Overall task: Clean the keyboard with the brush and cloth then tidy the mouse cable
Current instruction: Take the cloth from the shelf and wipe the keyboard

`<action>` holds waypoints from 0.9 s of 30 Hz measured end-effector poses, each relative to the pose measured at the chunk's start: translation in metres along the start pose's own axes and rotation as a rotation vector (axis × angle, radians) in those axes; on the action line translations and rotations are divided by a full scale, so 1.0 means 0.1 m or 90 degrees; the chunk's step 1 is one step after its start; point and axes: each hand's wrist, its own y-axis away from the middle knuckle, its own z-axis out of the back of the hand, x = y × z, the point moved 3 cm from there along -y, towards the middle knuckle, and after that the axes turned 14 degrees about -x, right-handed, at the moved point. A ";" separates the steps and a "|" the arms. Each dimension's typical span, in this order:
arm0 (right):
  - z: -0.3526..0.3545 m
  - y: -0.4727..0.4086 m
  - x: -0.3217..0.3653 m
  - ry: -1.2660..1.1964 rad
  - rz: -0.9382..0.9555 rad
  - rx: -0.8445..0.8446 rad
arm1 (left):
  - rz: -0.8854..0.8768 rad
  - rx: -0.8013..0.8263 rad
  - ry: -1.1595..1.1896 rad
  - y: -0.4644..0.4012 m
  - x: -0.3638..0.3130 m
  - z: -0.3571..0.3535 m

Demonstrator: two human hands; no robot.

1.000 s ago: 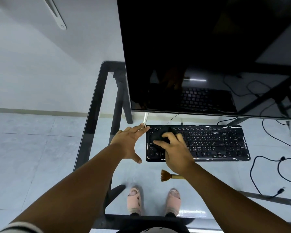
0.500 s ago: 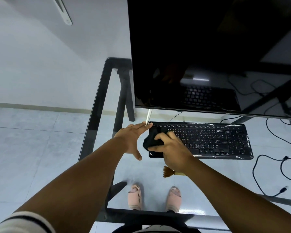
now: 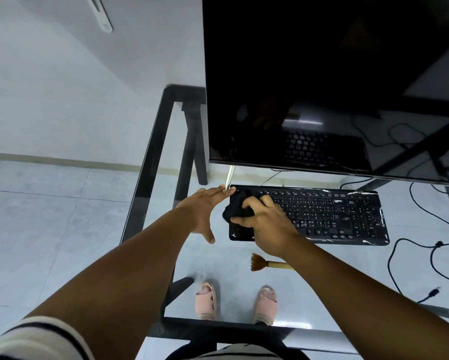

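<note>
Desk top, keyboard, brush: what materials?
Desk top: clear glass in a dark frame; feet and floor show through. Keyboard: likely black plastic; glossy film-like glints along its edges. Brush: brown bristles, pale handle, possibly wood or bamboo.

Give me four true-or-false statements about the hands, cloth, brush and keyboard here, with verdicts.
1. The right hand grips a black cloth on the keyboard. True.
2. The left hand holds the brush. False: the brush lies on the glass desk, nearer the person than the keyboard.
3. The cloth is at the keyboard's left end. True.
4. The left hand is a fist. False: its fingers are straight, by the keyboard's left corner.
</note>
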 end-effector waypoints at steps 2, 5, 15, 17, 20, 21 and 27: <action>-0.04 0.02 0.05 -0.009 0.000 -0.004 | 0.000 -0.001 -0.004 0.01 0.00 0.00; -0.05 0.09 0.03 -0.035 0.047 0.037 | -0.002 -0.002 0.000 0.02 0.00 0.01; -0.11 0.13 0.02 -0.043 0.006 0.005 | 0.007 -0.015 0.012 0.02 0.02 0.00; -0.08 0.15 -0.05 -0.059 0.032 0.027 | 0.008 -0.015 0.011 0.03 0.01 0.01; -0.02 0.15 -0.22 -0.087 0.020 0.018 | 0.009 -0.016 0.006 0.04 0.00 0.01; -0.02 0.14 -0.23 -0.094 0.007 0.003 | 0.010 -0.017 0.003 0.05 0.00 0.02; -0.14 0.13 0.03 -0.073 -0.014 -0.006 | 0.017 -0.010 -0.007 0.07 -0.03 0.06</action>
